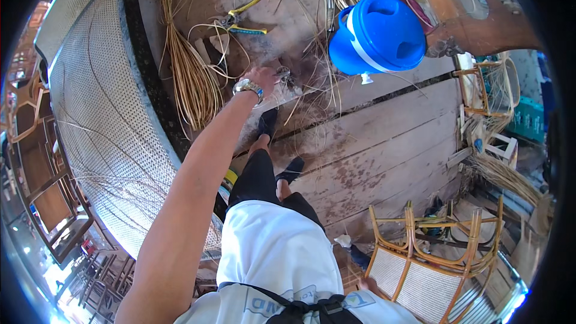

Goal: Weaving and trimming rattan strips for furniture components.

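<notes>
Your left hand [260, 79], in the head view, is beside a small metallic object [284, 74] on the wooden boards [384, 150]; whether its fingers grip it, you cannot tell, nor is your right hand clear. Cane strands [193, 78] and yellow-handled cutters [233, 24] lie near. Blue lettering marks your white shirt [273, 234], partly hidden by a black strap [297, 308].

Cane bundle [195, 84] lies right of woven sheet [108, 96]. Cutters [231, 22] sit between bundle and lidded jug [384, 36]. Chair [427, 282] at lower right.
</notes>
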`<state>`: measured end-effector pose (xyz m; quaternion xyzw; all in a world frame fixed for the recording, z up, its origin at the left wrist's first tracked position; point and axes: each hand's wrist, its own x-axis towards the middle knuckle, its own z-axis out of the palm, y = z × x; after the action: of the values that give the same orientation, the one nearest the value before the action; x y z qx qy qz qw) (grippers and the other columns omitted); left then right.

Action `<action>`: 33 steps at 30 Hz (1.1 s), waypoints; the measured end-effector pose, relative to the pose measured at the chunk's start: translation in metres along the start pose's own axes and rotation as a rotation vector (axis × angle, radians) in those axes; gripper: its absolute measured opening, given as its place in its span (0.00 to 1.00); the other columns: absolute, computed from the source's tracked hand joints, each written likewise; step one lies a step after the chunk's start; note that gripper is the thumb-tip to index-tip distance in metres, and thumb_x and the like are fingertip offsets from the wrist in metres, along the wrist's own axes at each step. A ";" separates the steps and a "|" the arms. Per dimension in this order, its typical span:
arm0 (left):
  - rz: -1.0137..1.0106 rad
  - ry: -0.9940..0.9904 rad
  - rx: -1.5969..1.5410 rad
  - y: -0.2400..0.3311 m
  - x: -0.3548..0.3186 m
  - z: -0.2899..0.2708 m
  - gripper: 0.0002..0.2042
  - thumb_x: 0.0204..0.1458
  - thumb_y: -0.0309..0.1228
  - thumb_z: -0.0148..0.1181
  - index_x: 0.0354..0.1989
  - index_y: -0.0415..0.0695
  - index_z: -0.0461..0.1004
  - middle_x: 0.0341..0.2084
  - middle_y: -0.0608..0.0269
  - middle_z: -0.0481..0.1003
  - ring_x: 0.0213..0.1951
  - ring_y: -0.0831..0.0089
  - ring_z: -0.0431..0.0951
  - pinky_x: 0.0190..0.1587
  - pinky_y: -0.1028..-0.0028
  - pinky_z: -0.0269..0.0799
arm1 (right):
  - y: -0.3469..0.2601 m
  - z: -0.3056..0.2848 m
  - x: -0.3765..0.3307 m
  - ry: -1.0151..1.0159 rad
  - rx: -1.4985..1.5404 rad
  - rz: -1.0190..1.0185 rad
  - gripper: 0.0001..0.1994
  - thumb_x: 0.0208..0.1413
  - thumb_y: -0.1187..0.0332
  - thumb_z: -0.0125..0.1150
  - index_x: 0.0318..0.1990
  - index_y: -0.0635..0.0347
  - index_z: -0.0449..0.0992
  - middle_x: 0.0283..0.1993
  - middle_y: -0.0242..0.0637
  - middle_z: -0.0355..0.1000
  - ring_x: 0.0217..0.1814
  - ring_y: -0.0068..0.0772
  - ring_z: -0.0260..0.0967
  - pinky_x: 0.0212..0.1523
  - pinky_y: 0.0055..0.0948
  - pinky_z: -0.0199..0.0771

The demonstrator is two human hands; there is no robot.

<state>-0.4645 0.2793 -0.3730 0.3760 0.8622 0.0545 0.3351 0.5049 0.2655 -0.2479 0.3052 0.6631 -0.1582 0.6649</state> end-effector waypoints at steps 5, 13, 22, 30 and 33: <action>-0.067 0.051 -0.262 0.019 -0.048 -0.040 0.22 0.58 0.51 0.51 0.48 0.45 0.74 0.41 0.51 0.79 0.45 0.54 0.79 0.50 0.59 0.72 | -0.045 -0.022 -0.007 0.136 1.088 0.076 0.11 0.65 0.58 0.43 0.48 0.43 0.70 0.33 0.36 0.72 0.34 0.42 0.70 0.34 0.45 0.72; 0.013 0.307 -0.374 0.001 -0.091 -0.038 0.18 0.56 0.46 0.54 0.50 0.48 0.73 0.29 0.49 0.79 0.36 0.51 0.80 0.39 0.56 0.73 | -0.214 -0.289 -0.025 0.466 1.599 -0.214 0.06 0.63 0.64 0.54 0.35 0.53 0.70 0.31 0.30 0.69 0.30 0.33 0.66 0.28 0.32 0.68; 0.433 0.084 0.254 0.015 -0.027 -0.041 0.20 0.58 0.33 0.49 0.59 0.63 0.68 0.40 0.57 0.78 0.38 0.57 0.80 0.40 0.59 0.78 | -0.264 -0.340 -0.049 1.113 1.314 0.100 0.07 0.60 0.66 0.58 0.38 0.58 0.78 0.32 0.43 0.74 0.32 0.39 0.72 0.34 0.34 0.71; 0.646 0.251 0.200 -0.003 -0.019 -0.048 0.16 0.52 0.26 0.51 0.49 0.56 0.72 0.46 0.58 0.75 0.38 0.50 0.79 0.33 0.53 0.76 | -0.304 -0.237 -0.053 0.951 1.471 0.554 0.10 0.57 0.62 0.57 0.40 0.55 0.80 0.38 0.45 0.76 0.42 0.48 0.74 0.44 0.41 0.73; 0.665 0.290 0.313 0.013 -0.008 -0.032 0.16 0.52 0.25 0.50 0.49 0.51 0.71 0.48 0.54 0.74 0.41 0.48 0.78 0.37 0.51 0.75 | -0.340 -0.208 -0.070 0.891 1.607 0.693 0.12 0.57 0.61 0.55 0.41 0.55 0.80 0.40 0.45 0.77 0.44 0.49 0.75 0.46 0.42 0.73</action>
<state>-0.4725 0.2886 -0.3396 0.6697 0.7297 0.0805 0.1125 0.1275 0.1198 -0.2327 0.8762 0.4221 -0.2287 -0.0420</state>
